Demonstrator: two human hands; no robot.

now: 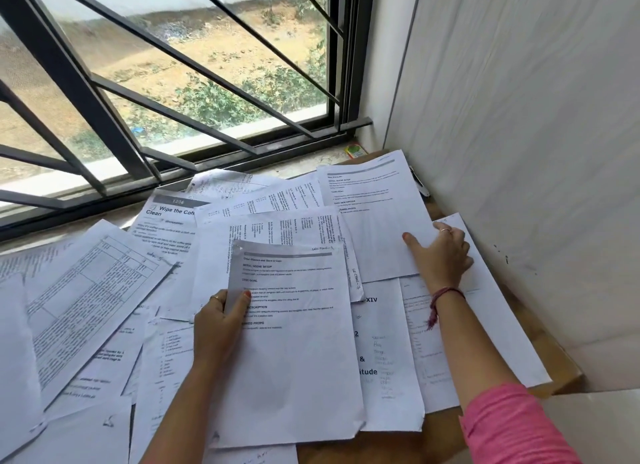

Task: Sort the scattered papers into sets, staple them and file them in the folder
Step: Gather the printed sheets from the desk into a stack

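Windowside papers [104, 290]: left hand [221, 321] pinches sheet [291, 342] (thumb atop).

Printed white papers [104, 290] scattered, overlapping across desk, 9 to 3 o'clock. One sheet [294, 342] lifted at centre; another sheet [374, 217] flat, 1 o'clock.

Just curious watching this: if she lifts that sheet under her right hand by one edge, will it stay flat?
Probably not. The sheet looks like one thin page, so it would likely droop. Lying on other loose papers, it may slide when her right hand pushes.
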